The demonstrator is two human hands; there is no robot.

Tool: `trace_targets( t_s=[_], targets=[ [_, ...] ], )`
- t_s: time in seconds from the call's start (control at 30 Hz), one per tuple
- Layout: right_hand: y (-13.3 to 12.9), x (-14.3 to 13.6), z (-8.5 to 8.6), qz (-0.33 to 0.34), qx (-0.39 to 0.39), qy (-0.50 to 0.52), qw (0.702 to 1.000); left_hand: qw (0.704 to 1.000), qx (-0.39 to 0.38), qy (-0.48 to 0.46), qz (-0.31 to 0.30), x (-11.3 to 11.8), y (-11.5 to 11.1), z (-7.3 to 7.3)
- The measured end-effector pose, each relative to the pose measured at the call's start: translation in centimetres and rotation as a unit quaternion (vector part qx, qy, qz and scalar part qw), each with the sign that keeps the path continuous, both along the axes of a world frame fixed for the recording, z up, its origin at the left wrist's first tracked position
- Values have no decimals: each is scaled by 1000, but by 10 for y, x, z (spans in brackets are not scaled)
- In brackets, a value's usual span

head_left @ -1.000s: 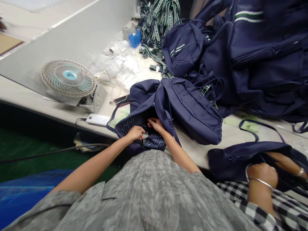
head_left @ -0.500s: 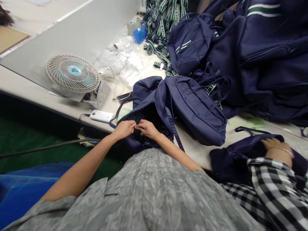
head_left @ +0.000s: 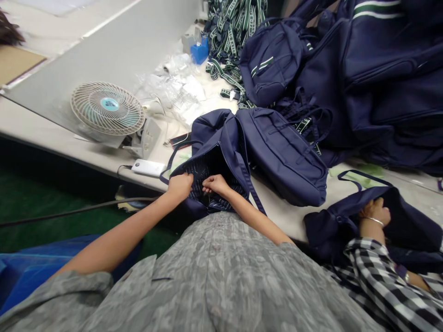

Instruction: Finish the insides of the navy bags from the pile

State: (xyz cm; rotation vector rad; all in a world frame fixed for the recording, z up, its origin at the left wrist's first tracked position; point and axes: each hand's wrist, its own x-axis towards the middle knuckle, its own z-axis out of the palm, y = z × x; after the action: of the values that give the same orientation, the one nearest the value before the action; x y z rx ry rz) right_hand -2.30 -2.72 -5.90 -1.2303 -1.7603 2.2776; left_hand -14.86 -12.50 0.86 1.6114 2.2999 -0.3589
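A navy bag lies at the table's front edge with its mouth open towards me, showing a dark printed lining. At the left side of that opening, my left hand is closed, its fingertips against the lining; what it grips is hidden. My right hand is over the opening, thumb and fingers pinched together, and anything between them is too small to name. A gap separates the two hands. Another navy bag rests against the right side of the open one.
A fan and a white power bank stand left. Plastic wrappings, patterned straps and piled navy bags lie behind. At right, a person's hand reaches into another bag.
My hands, close together before, have moved apart, the left one leftwards and the right one slightly right and down. The other person's hand has shifted left, and their bag is open wider.
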Motion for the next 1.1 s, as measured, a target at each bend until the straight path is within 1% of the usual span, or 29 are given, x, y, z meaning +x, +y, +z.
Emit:
trace_targets(
  t_s=[0.13, 0.27, 0.37, 0.47, 0.53, 0.57, 0.63, 0.67, 0.73, 0.77, 0.8, 0.83, 0.87, 0.9, 0.93, 0.97, 1.0, 1.03, 1.1],
  targets=[
    [4, 0, -1, -43, -53, 11, 998, 998, -20, -17, -64, 3, 8, -9],
    [6, 2, -2, -80, -73, 22, 994, 991, -36, -48, -117, -2, 14, -15],
    [8, 3, -1, -113, -64, 34, 991, 993, -22, -39, -114, -4, 17, -17],
    [10, 2, 2, -145, -47, 48, 987, 997, 11, -8, -79, -1, 17, -17],
    [12, -2, 4, -159, -35, 60, 985, 997, 48, 12, -58, 1, 15, -16],
    [13, -4, 5, -165, -29, 65, 984, 995, 81, 20, -52, 2, 13, -15],
    [13, -8, 6, -176, -24, 69, 982, 983, 178, 26, -42, 4, 9, -13],
    [13, -10, 6, -184, -26, 67, 980, 971, 235, 25, -31, 4, 8, -11],
    [14, -13, 4, -200, -37, 55, 978, 944, 330, 23, 19, 3, 6, -8],
    [14, -13, 3, -205, -46, 48, 977, 932, 357, 19, 65, 1, 6, -7],
    [15, -13, 2, -208, -57, 42, 976, 923, 363, 7, 125, -3, 8, -6],
    [16, -13, 1, -209, -68, 39, 975, 921, 343, -18, 185, -8, 10, -5],
    [17, -12, 1, -208, -78, 37, 974, 920, 306, -56, 237, -14, 13, -4],
    [19, -11, 2, -207, -86, 39, 974, 918, 262, -106, 277, -21, 15, -3],
    [20, -10, 3, -208, -89, 42, 973, 911, 223, -165, 304, -28, 18, -1],
    [22, -8, 5, -210, -89, 47, 973, 897, 196, -230, 323, -34, 20, 1],
    [23, -6, 7, -213, -85, 52, 972, 874, 180, -299, 339, -39, 22, 4],
    [24, -4, 9, -216, -78, 57, 972, 841, 175, -366, 356, -42, 23, 8],
    [24, 4, 13, -217, -62, 67, 972, 767, 170, -477, 394, -44, 26, 15]
  ],
)
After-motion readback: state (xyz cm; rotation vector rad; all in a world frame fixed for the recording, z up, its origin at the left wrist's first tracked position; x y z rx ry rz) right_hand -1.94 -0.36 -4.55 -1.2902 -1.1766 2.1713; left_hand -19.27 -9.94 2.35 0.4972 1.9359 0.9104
